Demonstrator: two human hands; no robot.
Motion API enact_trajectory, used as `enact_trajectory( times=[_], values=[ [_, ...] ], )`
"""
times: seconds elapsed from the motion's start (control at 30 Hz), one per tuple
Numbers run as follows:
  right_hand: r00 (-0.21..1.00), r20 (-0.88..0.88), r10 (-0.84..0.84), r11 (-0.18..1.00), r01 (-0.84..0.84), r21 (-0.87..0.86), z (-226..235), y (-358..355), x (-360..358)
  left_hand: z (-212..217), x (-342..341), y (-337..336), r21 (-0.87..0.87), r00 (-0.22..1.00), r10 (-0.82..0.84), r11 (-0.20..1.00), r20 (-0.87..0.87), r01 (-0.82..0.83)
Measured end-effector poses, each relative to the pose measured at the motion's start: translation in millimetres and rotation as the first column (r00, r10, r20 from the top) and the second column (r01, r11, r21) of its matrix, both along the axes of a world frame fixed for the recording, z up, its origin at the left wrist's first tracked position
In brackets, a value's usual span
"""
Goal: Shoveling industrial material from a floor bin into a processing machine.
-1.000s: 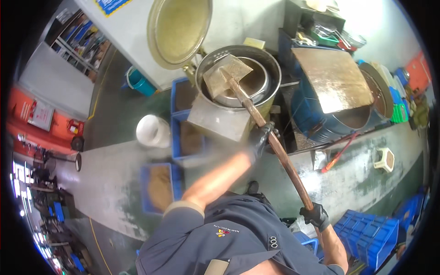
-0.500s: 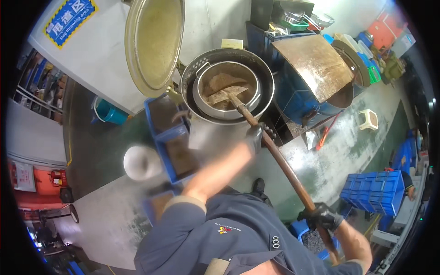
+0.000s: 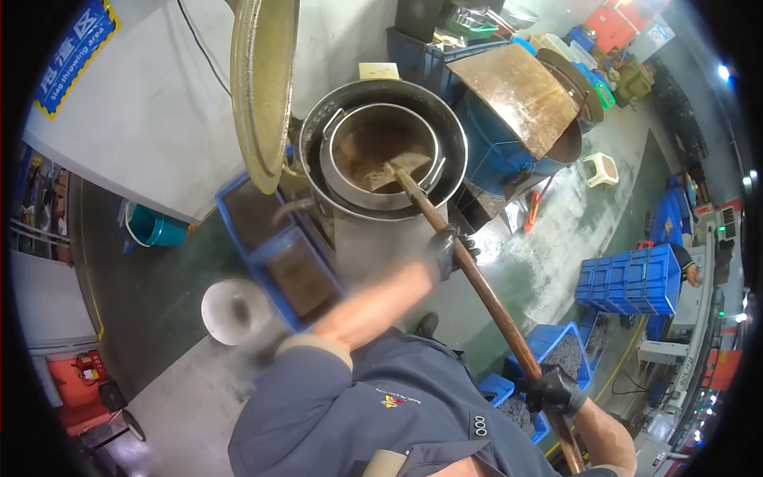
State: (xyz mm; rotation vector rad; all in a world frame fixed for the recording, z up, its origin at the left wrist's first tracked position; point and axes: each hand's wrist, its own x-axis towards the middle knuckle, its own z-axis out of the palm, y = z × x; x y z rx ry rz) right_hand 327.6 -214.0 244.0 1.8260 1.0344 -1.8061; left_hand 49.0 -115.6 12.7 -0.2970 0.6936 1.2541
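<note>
Over at the far left, a teal bucket stands on the dark floor near a white wall panel, and a white pail sits lower down, just beside a row of blue bins holding brownish material. Above the bins, a large round lid stands tilted up on its edge, its tan inner face showing. Right of the lid is a round steel drum with a smaller metal basket nested inside; the basket's inside is coated in brown sludge.

A long-handled shovel reaches into that basket, its flat blade lying against the brown material and its brown shaft running down toward the lower right. The left hand, in a dark glove, is clenched around the shaft about midway, just outside the drum's rim; the forearm behind it is blurred. The right hand, also gloved in black, is wrapped tightly around the shaft near its lower end.

Further right, a blue barrel stands with a rusty flat plate resting over its top. A small pale stool sits on the wet green floor beyond it, and stacked blue crates stand at the right edge, with more blue bins of dark scrap near the right hand.
</note>
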Motion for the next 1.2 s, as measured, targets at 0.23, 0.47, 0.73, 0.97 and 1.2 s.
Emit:
enact_trajectory(
  times=[0.23, 0.47, 0.73, 0.97, 1.2],
  values=[
    [0.423, 0.894, 0.148, -0.181, -0.877, 0.445, 41.3, 32.4, 18.1, 76.6, -18.8, 52.0, 0.437, 0.913, 0.035, 0.87, 0.406, -0.228],
    [0.107, 0.994, -0.033, -0.471, -0.879, 0.079, 116.7, 33.7, -46.4, 26.9, -6.6, 37.8, 0.442, 0.83, 0.001, 0.846, 0.557, -0.297],
    [0.273, 0.962, 0.015, -0.618, -0.754, 0.224, 139.2, 73.2, -47.7, 82.4, -33.7, 33.0, 0.263, 0.888, 0.254, 0.892, 0.383, -0.369],
    [0.053, 0.999, -0.002, -0.402, -0.915, 0.048, 134.7, 54.5, -53.0, 45.0, -13.6, 34.8, 0.255, 0.932, 0.09, 0.949, 0.352, -0.187],
    [0.14, 0.99, 0.032, -0.365, -0.92, 0.142, 111.3, 67.9, -10.1, 64.0, 7.9, 18.3, 0.261, 0.969, 0.181, 0.94, 0.168, -0.221]
  ],
)
